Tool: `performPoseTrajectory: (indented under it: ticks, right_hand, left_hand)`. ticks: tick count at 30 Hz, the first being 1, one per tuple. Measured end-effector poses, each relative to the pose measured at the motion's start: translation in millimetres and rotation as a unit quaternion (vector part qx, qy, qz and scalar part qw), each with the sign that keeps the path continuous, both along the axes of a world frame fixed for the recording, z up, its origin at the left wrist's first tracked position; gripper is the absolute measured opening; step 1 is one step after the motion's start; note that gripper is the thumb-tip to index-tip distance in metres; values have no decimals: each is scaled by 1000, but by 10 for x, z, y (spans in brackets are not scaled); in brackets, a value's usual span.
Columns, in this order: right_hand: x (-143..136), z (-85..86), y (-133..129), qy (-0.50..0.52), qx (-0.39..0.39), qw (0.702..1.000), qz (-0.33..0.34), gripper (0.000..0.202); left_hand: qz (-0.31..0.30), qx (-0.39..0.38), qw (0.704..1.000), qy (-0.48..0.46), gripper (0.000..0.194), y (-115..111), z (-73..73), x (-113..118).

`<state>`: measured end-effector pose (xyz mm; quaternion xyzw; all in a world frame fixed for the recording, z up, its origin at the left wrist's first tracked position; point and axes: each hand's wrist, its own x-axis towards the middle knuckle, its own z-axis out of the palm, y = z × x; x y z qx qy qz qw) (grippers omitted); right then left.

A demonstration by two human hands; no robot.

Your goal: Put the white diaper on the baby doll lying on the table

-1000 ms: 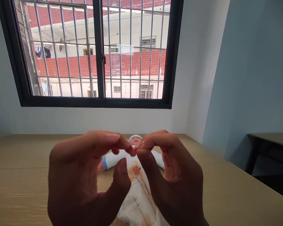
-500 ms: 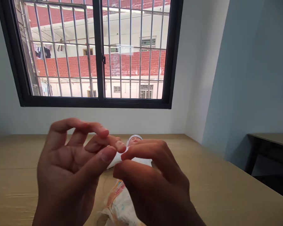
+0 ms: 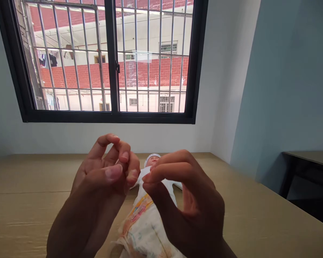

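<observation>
Fingers (image 3: 123, 157) of the left hand (image 3: 97, 193) are curled loosely, the thumb stretched out toward the bent forefinger with a small gap between them, and nothing sits in that gap. The right hand (image 3: 188, 204) is raised just beside it, its forefinger and thumb drawn close at the tips over the chest of the doll (image 3: 150, 179); whether those two tips pinch the doll's white clothing or only hover in front of it cannot be told, since the hand hides the spot. Both hands are held up between the camera and the doll, palms turned partly toward each other.

The doll lies on its back on the table (image 3: 29, 208), its head pointing toward the window (image 3: 110, 61) and its legs toward the camera. It wears a white cap with a dark rim and a white top; one white sleeve shows past the right hand, on the side away from the left hand. A diaper (image 3: 145, 229) with pale orange, pink and blue print wraps the doll's lower body, its crumpled edge resting on the table nearest the camera.

Beyond the doll's head, the window has a black frame and metal bars, with a red brick building outside. A dark desk (image 3: 307, 172) stands well apart from the doll, against the blue-grey wall.
</observation>
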<state>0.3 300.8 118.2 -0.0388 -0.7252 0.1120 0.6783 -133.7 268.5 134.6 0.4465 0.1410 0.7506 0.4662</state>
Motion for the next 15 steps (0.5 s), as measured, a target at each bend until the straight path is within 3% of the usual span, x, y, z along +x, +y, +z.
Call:
performPoseTrajectory:
  ticks: [6,12,13,15]
  right_hand:
    - [7,-7,25,-3,57,996,-63,10]
    - [78,-6,40,-72,67,990,-101,20]
    - [87,-6,41,-86,72,987,-113,23]
    - [96,-3,42,-106,88,980,-146,27]
  left_hand:
    - [144,48,983,106,23,-39,-12,1]
    - [337,101,917,185,24,-140,-80,23]
    - [350,110,910,194,23,-139,-82,14]
    - [316,101,928,172,25,-122,-80,-15]
